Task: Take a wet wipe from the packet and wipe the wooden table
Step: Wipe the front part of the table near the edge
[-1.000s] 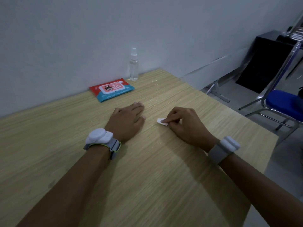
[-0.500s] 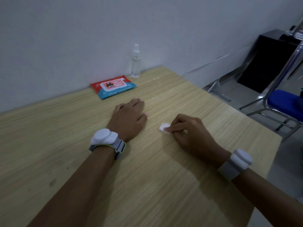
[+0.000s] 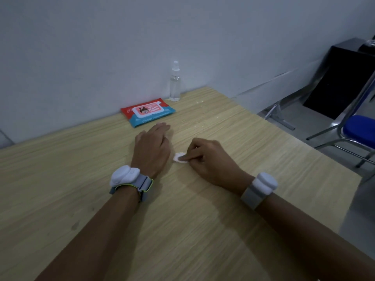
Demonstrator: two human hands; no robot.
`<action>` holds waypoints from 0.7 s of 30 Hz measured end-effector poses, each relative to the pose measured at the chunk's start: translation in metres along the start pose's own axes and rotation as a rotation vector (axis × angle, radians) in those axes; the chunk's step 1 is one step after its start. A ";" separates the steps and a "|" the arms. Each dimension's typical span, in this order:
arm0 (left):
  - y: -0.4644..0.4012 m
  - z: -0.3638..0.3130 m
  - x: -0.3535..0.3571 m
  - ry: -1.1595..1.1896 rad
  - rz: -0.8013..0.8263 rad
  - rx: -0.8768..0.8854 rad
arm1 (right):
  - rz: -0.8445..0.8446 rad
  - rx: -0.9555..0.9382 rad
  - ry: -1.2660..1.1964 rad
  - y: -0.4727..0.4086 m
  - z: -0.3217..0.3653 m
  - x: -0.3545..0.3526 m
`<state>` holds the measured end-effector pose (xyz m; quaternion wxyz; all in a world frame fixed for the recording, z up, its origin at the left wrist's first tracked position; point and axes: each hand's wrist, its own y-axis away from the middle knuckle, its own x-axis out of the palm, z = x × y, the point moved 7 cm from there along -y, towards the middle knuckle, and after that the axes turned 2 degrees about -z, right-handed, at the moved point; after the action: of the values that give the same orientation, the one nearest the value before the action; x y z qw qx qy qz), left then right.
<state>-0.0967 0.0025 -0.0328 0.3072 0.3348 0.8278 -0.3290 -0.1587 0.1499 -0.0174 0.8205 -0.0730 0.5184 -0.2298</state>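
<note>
A red and blue wet wipe packet lies flat on the wooden table near the wall. My left hand rests palm down on the table just in front of the packet, fingers straight. To its right, my right hand has curled fingers and pinches a small folded white wipe against the tabletop. Most of the wipe is hidden under the fingers. Both wrists wear white and grey bands.
A clear spray bottle stands by the wall behind the packet. Small white specks dot the wood near the far corner. The table's right edge runs diagonally; beyond it are a blue chair and a black cabinet.
My right hand with the wipe has slid left, closer to my left hand. The left hand has stayed flat in place.
</note>
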 end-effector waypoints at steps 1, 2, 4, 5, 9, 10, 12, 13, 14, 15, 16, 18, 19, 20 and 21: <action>0.005 0.002 -0.006 0.017 -0.010 0.006 | -0.042 0.027 0.012 -0.006 -0.008 -0.007; 0.010 0.004 -0.012 0.018 -0.011 0.014 | -0.107 0.084 0.045 -0.012 -0.018 -0.017; 0.018 0.012 -0.020 -0.001 -0.007 0.019 | -0.209 0.209 0.105 -0.025 -0.038 -0.033; 0.022 0.014 -0.024 -0.011 -0.012 0.016 | -0.225 0.233 0.108 -0.027 -0.039 -0.033; 0.028 0.017 -0.034 -0.035 -0.065 0.004 | -0.058 0.010 0.017 -0.017 0.015 0.007; 0.028 0.017 -0.033 -0.049 -0.063 0.005 | 0.003 -0.048 -0.001 -0.014 0.026 0.016; 0.028 0.017 -0.030 -0.082 -0.046 0.009 | 0.045 -0.057 0.047 -0.025 0.024 0.015; 0.028 0.018 -0.029 -0.094 -0.041 0.007 | 0.006 -0.007 0.110 -0.037 0.012 0.008; 0.028 0.019 -0.029 -0.104 -0.043 -0.004 | -0.038 0.078 0.163 -0.049 -0.004 -0.001; 0.028 0.020 -0.031 -0.115 -0.052 -0.017 | -0.077 0.170 0.197 -0.060 -0.020 -0.008; 0.028 0.021 -0.031 -0.123 -0.057 -0.029 | -0.106 0.245 0.222 -0.066 -0.030 -0.011; 0.028 0.022 -0.031 -0.124 -0.063 -0.039 | -0.092 0.224 0.235 -0.069 -0.017 -0.001; 0.029 0.021 -0.029 -0.125 -0.058 -0.039 | -0.068 0.154 0.204 -0.063 -0.002 0.010; 0.029 0.021 -0.029 -0.121 -0.061 -0.035 | -0.046 0.078 0.155 -0.054 0.014 0.018; 0.029 0.021 -0.028 -0.119 -0.057 -0.028 | -0.012 0.022 0.119 -0.044 0.023 0.024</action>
<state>-0.0524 -0.0065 -0.0348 0.3508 0.2866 0.8219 -0.3454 -0.1433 0.0969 -0.0110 0.7874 -0.0531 0.5634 -0.2446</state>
